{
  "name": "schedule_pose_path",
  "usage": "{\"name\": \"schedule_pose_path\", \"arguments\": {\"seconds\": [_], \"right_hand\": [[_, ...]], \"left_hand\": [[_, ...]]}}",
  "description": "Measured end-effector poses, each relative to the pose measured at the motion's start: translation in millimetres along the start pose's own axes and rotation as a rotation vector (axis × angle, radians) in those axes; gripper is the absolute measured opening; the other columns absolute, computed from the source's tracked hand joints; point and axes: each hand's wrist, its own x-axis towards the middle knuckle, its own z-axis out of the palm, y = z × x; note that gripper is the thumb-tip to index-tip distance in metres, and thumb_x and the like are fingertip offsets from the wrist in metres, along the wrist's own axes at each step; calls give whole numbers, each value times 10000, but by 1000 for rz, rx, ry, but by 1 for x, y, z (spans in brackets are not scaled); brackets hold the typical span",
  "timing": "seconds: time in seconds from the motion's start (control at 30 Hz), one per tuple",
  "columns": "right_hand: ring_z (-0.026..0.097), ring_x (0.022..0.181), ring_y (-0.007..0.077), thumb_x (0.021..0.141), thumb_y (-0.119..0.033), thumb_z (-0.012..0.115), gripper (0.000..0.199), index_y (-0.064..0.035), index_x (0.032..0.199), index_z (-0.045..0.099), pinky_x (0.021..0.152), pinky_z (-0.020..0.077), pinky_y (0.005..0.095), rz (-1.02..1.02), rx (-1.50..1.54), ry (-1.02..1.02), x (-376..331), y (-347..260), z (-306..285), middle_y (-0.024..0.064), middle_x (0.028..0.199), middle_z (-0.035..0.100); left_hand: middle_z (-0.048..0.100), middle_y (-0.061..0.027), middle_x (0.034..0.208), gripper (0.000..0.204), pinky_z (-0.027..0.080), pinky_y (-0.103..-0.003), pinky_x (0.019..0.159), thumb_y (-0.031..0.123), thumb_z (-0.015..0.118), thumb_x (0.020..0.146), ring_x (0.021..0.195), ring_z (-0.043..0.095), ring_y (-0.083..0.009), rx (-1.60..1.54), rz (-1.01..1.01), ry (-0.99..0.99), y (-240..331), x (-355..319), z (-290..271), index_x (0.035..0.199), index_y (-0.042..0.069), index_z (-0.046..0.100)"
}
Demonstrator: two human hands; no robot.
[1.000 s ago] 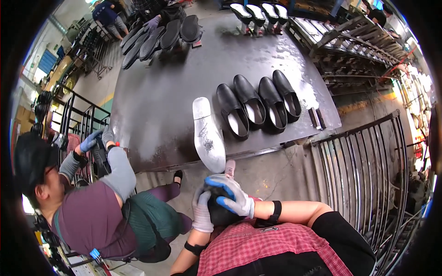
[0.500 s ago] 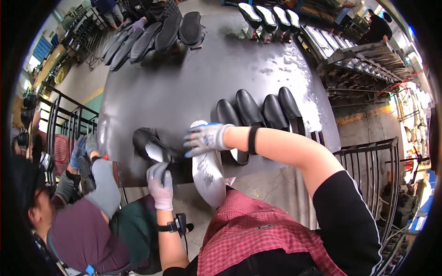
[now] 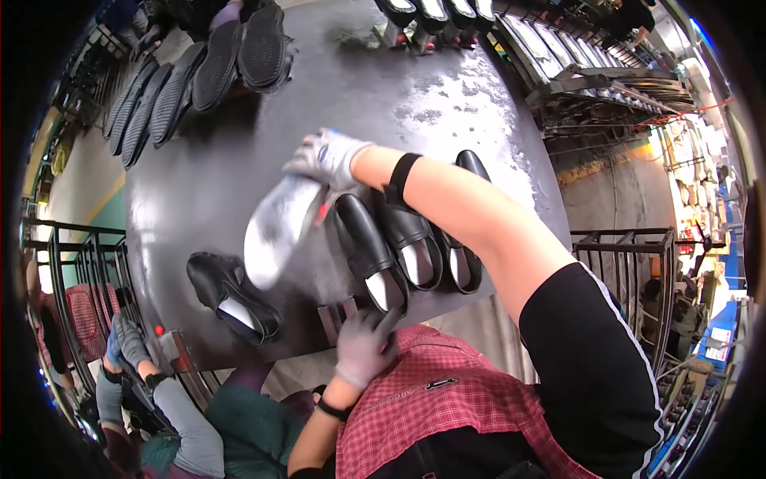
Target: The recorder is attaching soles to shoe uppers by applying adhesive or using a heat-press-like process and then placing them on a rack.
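Observation:
My right hand [image 3: 323, 160], in a grey-white glove, is closed around one end of a shiny silver shoe last [image 3: 279, 227], held slanting over the table and blurred by motion. My left hand [image 3: 365, 345], gloved too, is at the table's front edge with fingers apart, close by the heel of a black slip-on shoe [image 3: 365, 231]; whether it touches is unclear. Right of that shoe stand further black shoes with pale insoles, such as a second slip-on [image 3: 407, 235], partly hidden by my right forearm. Another black shoe [image 3: 219, 279] lies alone at the left.
Dark striped soles [image 3: 214, 72] line the table's [image 3: 351, 96] far left, near another person's gloved hand. Several upturned shoes on supports [image 3: 429, 14] stand at the far edge. Metal racks [image 3: 630, 239] flank the right side. A co-worker's gloved hands [image 3: 128, 342] are at the lower left.
My right hand has lifted the shoe last from the front edge and swung it away and leftward. My left hand has gone from the left shoe rightward to the row. The view has shifted.

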Motion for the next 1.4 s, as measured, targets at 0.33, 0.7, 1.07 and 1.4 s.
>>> {"name": "schedule_pose_path", "arguments": {"seconds": [0.33, 0.7, 1.07, 1.4], "right_hand": [[511, 1262, 349, 648, -259, 790, 925, -95, 1454, 367, 1056, 438, 427, 823, 69, 63, -166, 140, -6, 217, 1342, 527], [492, 1307, 391, 651, -395, 790, 1126, -57, 1546, 195, 1090, 421, 409, 1347, 310, 92, -416, 80, 20, 277, 1465, 414], [529, 1209, 460, 667, -439, 745, 1126, -175, 1588, 154, 1031, 448, 461, 1456, 506, 125, -534, -39, 41, 349, 1286, 510], [613, 1142, 398, 819, -528, 658, 973, -39, 1534, 214, 969, 489, 433, 1433, 916, 176, -578, -92, 172, 280, 1245, 614]], "left_hand": [[602, -64, 842, 241, 490, -428, 719, 270, 613, 860, 839, 595, -258, 158, 134, -157, 34, 92, 107, 1036, 105, 618], [682, -162, 899, 588, 544, -328, 560, 551, 519, 951, 694, 660, -238, -839, -983, -734, 109, 81, 195, 1124, -3, 616], [599, -247, 1127, 856, 598, -499, 729, 665, 549, 872, 904, 660, -409, -1090, -1596, -111, 71, 69, 236, 1287, -78, 452], [622, -80, 1141, 372, 522, -494, 821, 278, 650, 874, 1055, 573, -290, -1302, -1145, 561, 141, 99, 209, 1181, 82, 572]]}}
